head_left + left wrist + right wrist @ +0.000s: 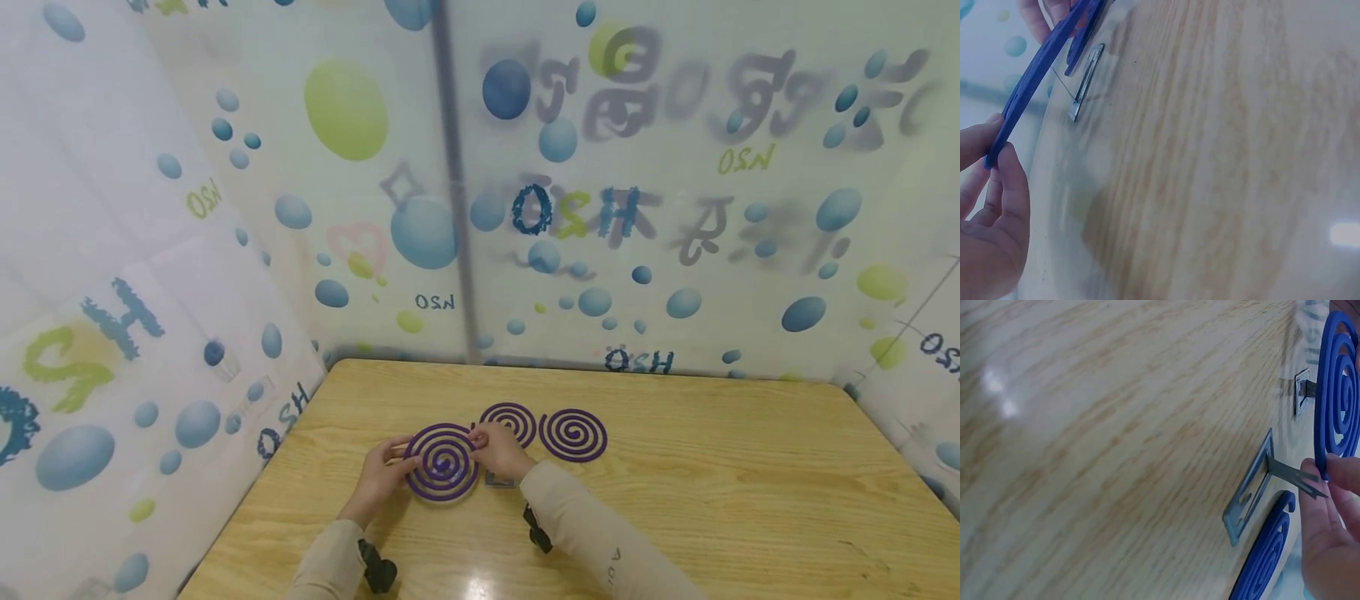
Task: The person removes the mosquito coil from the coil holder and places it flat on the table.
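Observation:
Both hands hold one purple spiral mosquito coil (442, 465), raised and tilted over the table. My left hand (381, 477) pinches its left edge between thumb and fingers, plain also in the left wrist view. The right hand (501, 450) pinches the opposite edge. Behind the lower part of the coil, in the right wrist view, a small metal coil stand (1301, 394) stands on the table, its prong close to the spiral. A second metal stand (1250, 487) with its forked prong raised lies beside the right fingertips; in the head view it shows below the right hand.
Two more coils lie flat on the wooden table (712, 483): one coil (517, 408) partly behind the right hand, another coil (573, 433) to its right. A patterned curtain (637, 333) hangs along the table's far edge and left side.

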